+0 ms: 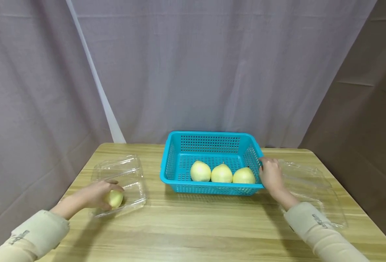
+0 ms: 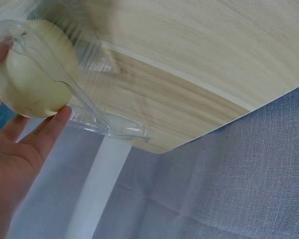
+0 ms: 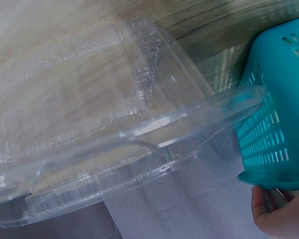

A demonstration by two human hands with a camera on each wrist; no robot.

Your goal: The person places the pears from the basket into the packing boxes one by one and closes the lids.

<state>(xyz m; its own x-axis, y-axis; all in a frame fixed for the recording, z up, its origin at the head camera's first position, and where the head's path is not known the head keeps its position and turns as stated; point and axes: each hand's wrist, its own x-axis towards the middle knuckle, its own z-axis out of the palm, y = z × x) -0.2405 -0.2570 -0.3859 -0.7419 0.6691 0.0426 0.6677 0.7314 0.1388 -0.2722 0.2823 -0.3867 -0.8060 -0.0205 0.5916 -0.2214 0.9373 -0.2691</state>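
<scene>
My left hand [image 1: 100,194] holds a pale yellow pear [image 1: 115,198] within the near part of a clear plastic clamshell box [image 1: 137,182] on the left. In the left wrist view, the fingertips touch the side of the pear [image 2: 37,69], and the box's clear rim crosses in front of it. At the right end of a blue perforated basket [image 1: 196,187], my right hand [image 1: 272,176] grips the rim. The right wrist view shows its fingers [image 3: 259,204] curled at the basket's edge [image 3: 274,179]. Three pears [image 1: 221,173] sit in a row along the basket's near side.
Another clear plastic clamshell box [image 1: 310,193] lies lid up to the right of the basket, partly behind the right forearm. All stand on a wooden table [image 1: 193,225]. Grey curtains [image 1: 212,72] hang behind the table.
</scene>
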